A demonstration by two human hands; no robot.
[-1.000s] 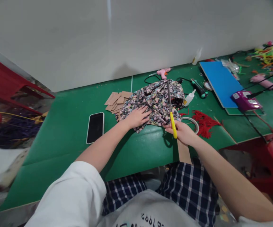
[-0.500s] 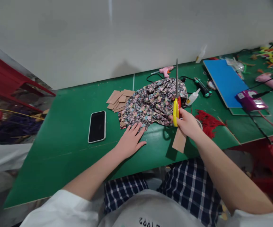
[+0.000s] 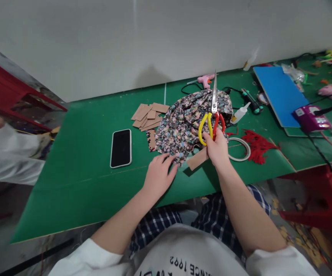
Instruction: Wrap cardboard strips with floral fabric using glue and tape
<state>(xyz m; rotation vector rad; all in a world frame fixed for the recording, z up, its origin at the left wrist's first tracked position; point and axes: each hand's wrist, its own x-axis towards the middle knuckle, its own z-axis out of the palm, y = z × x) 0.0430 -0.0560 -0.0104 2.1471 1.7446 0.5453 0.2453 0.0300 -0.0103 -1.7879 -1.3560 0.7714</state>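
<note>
My right hand (image 3: 218, 147) grips scissors (image 3: 212, 115) with one yellow and one red handle, blades closed and pointing up, together with a strip of brown cardboard (image 3: 197, 159) that sticks out to the left below the hand. My left hand (image 3: 158, 176) lies palm down on the green table (image 3: 88, 168), its fingertips at the near edge of a crumpled floral fabric (image 3: 187, 122). A stack of cut cardboard pieces (image 3: 149, 115) lies just left of the fabric.
A black phone (image 3: 121, 148) lies face up left of my hands. Right of the fabric are a tape ring (image 3: 239, 149), red yarn (image 3: 256, 144), a small glue bottle (image 3: 240, 113), a pink glue gun (image 3: 205, 79), a blue board (image 3: 279, 94) and a purple device (image 3: 310, 118) with cables.
My right hand turned the scissors so their handles face me and brought the cardboard strip up to lie sideways. My left hand came off the fabric to its near edge.
</note>
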